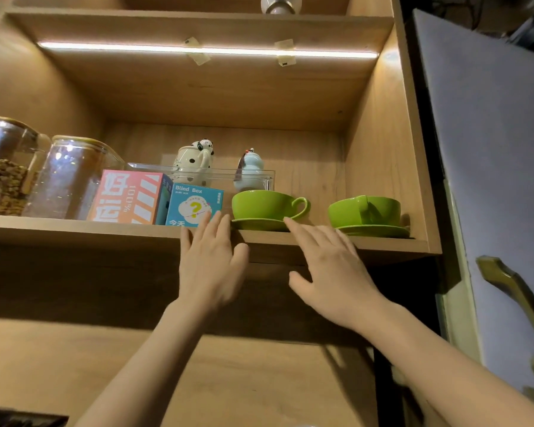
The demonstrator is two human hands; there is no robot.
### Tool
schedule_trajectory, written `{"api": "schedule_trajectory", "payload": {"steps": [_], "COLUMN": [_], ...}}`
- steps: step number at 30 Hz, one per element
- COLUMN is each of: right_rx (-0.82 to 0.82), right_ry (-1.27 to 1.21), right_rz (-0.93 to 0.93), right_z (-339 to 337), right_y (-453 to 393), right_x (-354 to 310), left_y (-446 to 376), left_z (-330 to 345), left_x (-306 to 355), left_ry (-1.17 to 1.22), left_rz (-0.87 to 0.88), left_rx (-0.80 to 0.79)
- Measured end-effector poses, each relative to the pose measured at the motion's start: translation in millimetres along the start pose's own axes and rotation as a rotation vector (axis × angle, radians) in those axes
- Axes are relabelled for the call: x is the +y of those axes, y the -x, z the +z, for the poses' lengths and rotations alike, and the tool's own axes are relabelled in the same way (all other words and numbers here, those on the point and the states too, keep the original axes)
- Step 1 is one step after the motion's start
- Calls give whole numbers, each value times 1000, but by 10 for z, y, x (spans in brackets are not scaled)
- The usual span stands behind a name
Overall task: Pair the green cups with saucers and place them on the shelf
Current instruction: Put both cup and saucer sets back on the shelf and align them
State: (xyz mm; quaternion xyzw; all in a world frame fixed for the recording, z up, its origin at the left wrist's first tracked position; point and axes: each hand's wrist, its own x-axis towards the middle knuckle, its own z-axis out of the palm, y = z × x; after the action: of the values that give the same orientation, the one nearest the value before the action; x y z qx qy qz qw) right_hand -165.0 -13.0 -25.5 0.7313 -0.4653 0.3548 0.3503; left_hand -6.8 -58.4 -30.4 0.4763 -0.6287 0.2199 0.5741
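On the lit wooden shelf [74, 229], toward its right end, two green cups stand on green saucers. Left cup [261, 204] sits upright on the left saucer [258, 224] with its handle pointing to 3 o'clock; that saucer's rim reaches the shelf's front edge. Right cup [364, 211] sits on the right saucer [375, 231] at 3 o'clock from the first pair, near the cabinet's side wall, its handle turned toward the camera.

Both hands are raised before the shelf edge, fingers spread and grasping nothing. Left hand [211, 260] lies flat against the shelf's front, its fingertips overlapping the blue box [195, 204] and ending just beside the left saucer at 9 o'clock. Right hand [330, 272] reaches up from 5 o'clock, its longest fingertip at the left saucer's right rim; whether it touches I cannot tell.

Crowding the left pair: the blue box marked "Blind Box" just beside the cup at 9 o'clock, then a pink box [127, 197], then two glass jars [71, 177] further left, one partly filled with brown pieces. Behind, at 12 o'clock, a clear tray [269, 175] holds a spotted figurine [195, 160] and a pale blue figurine [250, 169]. A grey door [490, 149] with a brass handle stands open at the right.
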Motion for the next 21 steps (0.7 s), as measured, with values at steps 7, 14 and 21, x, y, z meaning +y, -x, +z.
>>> {"api": "schedule_trajectory", "payload": {"steps": [7,14,21], "right_rx": [16,-1,-37], "right_ry": [46,-36,-54], "right_rz": [73,123,150], "right_z": [123,87,60], "right_y": [-56,-102,-178], "right_x": [-59,22,40], "left_y": [28,93,125], "left_z": [-53,-49,-11], "left_x": [70,152,155], "left_ry": [79,201,175], "left_rz": [38,32,77], "left_rx": [22,9,25]}}
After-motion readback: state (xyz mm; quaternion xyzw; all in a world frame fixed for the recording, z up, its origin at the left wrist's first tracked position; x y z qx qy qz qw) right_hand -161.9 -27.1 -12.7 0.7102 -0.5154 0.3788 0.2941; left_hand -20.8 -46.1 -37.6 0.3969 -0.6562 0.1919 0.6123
